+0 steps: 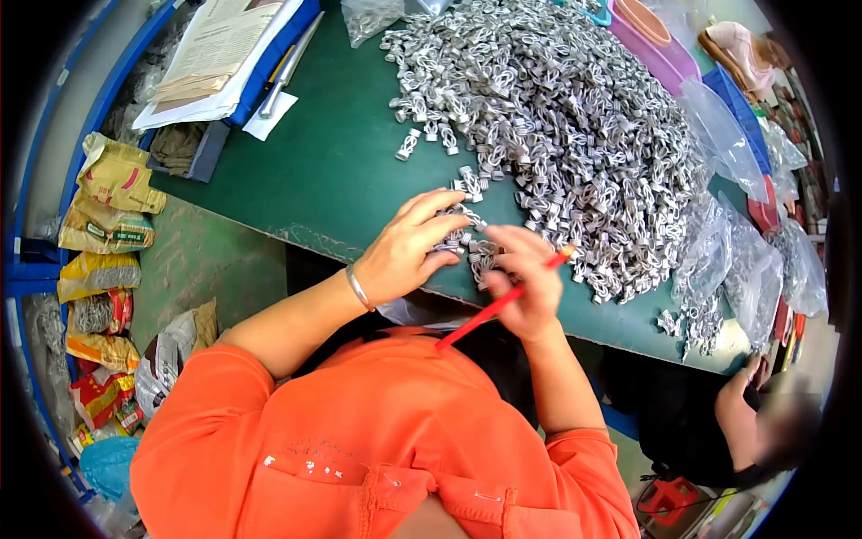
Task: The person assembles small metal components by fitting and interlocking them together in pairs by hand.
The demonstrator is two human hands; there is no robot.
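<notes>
Left hand (404, 250) resting spread by metal pieces (470, 184), right hand (532, 292) pinching a red stick (476, 321): careless swiping's probably risking spills (yikes, table edge (305, 241)).

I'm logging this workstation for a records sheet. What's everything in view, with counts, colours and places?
Table: 1, green, centre
Small looped pieces: too many to count, grey and white, heaped on table
Papers: a stack, white and tan, upper left
Blue box: 1, blue, beneath papers
Basin: 1, purple, behind heap
Plastic bags: several, clear, mainly right side
Sacks: several, mostly yellow, far left
Other people: 2, pink top and dark clothing, right side
Red stick: 1, red, in right hand
Bracelet: 1, silver, left wrist
Remaining clutter: too small to tell
Shirt: 1, orange, bottom
Left hand: 1, bare, at loose pieces
Right hand: 1, bare, near heap
</notes>
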